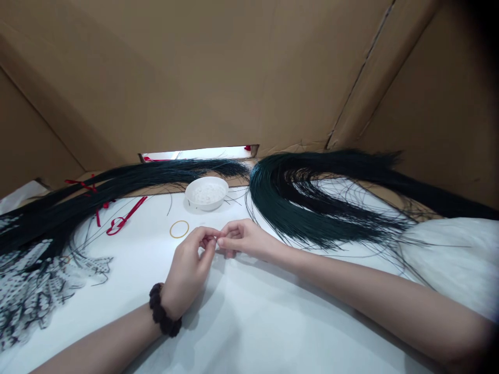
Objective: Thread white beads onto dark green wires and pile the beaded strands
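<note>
Both hands meet fingertip to fingertip over the white table surface [257, 317]. My left hand [193, 265], with a dark scrunchie [161, 314] around its wrist, is pinched closed. My right hand [244, 239] is pinched closed against it. Whatever lies between the fingertips is too small to make out. Just beyond the hands stands a white oval bowl [206, 193] with small white bits inside. A yellow rubber band [179, 229] lies left of the fingers. A curved bundle of dark green strands [280, 208] rests behind my right hand.
More dark strands [117, 184] run along the left, with patterned white-and-black pieces [42, 285] at their near end. Red ribbon [125, 218] lies near them. White plastic [456, 254] sits at the right. Cardboard walls [202, 78] with a low slot enclose the back and sides.
</note>
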A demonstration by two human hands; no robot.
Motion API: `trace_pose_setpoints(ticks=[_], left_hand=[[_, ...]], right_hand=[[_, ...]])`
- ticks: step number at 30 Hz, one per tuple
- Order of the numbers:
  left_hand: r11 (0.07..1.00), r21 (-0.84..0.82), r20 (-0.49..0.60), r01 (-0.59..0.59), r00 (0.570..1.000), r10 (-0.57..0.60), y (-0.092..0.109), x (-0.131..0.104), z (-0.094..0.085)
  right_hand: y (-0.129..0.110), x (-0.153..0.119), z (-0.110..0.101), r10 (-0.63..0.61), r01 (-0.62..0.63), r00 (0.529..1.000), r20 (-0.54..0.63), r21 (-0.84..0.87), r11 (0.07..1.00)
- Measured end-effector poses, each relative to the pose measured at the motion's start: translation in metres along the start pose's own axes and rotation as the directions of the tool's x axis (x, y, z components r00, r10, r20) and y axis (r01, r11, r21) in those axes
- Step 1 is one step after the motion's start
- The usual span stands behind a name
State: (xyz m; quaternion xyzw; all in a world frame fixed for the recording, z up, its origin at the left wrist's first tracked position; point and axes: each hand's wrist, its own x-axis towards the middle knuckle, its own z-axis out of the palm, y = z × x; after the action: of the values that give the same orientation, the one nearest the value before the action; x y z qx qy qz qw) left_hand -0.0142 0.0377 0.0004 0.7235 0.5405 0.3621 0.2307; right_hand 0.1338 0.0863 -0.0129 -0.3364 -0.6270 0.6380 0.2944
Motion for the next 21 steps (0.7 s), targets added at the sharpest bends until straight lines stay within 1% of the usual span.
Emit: trace_pose_setpoints(ticks=[7, 16, 21], left_hand=[[1.0, -0.004, -0.016, 0.029, 0.999, -0.03, 0.0013, 0.0001, 0.0017], [0.999, 0.02, -0.031, 0.043, 0.999, -0.042, 0.0002, -0.0021, 0.001], [0.999, 0.028, -0.03, 0.022, 0.999, -0.021, 0.0008, -0.0011, 0.0009]], right_hand=[[0.0009, -0.0008, 0.0006, 0.025, -0.025, 1.0, -0.004, 0.004, 1.0], [0.0001, 0.0004, -0.0025, 0.033, -0.034, 0.998, 0.049, 0.012, 0.999], [-0.0031, 0.0005, -0.0046, 0.074, -0.076, 0.994, 0.083, 0.013, 0.997]])
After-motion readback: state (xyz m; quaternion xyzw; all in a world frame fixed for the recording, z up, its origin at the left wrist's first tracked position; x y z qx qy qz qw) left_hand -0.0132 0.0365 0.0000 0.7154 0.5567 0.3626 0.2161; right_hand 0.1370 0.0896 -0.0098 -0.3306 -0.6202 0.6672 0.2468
